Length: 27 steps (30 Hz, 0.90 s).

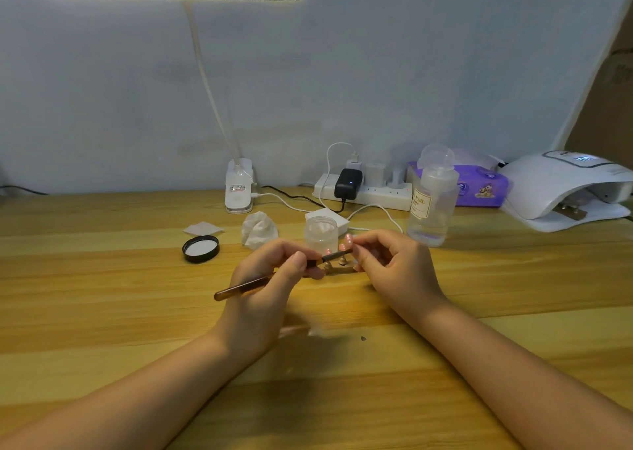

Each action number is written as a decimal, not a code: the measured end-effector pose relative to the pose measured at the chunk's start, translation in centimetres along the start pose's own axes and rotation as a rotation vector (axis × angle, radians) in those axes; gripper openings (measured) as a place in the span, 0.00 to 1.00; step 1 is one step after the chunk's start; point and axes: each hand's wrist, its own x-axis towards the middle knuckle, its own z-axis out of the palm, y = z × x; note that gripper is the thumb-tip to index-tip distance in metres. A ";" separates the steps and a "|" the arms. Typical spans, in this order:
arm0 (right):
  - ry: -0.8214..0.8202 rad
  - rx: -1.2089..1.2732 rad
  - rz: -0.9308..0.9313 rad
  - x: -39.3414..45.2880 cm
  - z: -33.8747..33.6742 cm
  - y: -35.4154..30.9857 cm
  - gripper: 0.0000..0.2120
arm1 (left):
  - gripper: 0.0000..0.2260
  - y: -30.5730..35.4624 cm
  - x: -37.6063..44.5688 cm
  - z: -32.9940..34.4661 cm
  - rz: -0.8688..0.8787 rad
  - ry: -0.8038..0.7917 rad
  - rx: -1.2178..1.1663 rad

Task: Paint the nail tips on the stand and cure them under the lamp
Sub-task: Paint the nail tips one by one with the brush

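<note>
A: I've got the left hand (270,271) pinching the brush (246,287) mid-frame, and the right hand (387,261) pinching its dark tip end over the stand (337,267) on the tabletop (137,347).

B: Go steady with light strokes. Is the curing lamp (568,189) ready?

A: It's at the right edge, cut off. Fingers hide the nail tips (346,239), so I can't judge the coating.

Brown-handled brush (246,287) lies tilted above the small stand (337,267) of pink nail tips (346,239).
</note>
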 end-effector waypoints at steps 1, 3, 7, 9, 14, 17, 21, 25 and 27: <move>-0.002 -0.002 0.000 0.0 0.0 0.0 0.06 | 0.12 0.0 0.0 0.0 0.001 0.005 -0.002; -0.008 -0.006 -0.006 0.0 0.0 -0.1 0.04 | 0.13 0.0 0.1 0.1 -0.013 0.028 0.002; -0.018 -0.009 0.003 0.0 -0.1 -0.2 0.04 | 0.11 -0.2 0.3 0.2 -0.054 0.015 0.007; -0.019 -0.002 0.015 0.0 -0.2 -0.2 0.04 | 0.12 0.0 0.1 0.1 -0.060 -0.022 -0.007; -0.004 -0.030 0.028 0.0 -0.2 -0.2 0.05 | 0.10 0.8 -0.1 0.0 -0.022 0.003 0.024; 0.017 -0.053 0.025 0.1 -0.1 -0.2 0.06 | 0.05 0.7 0.5 -0.1 -0.038 0.060 0.094; 0.038 -0.062 0.053 0.1 0.1 0.2 0.06 | 0.07 0.8 2.5 -0.6 -0.109 0.139 0.148; 0.041 -0.053 0.077 0.2 0.1 0.2 0.05 | 0.05 1.4 4.9 -1.6 -0.118 0.187 0.210; 0.034 -0.056 0.072 0.2 0.1 0.2 0.05 | 0.04 1.7 6.0 -1.9 -0.113 0.171 0.276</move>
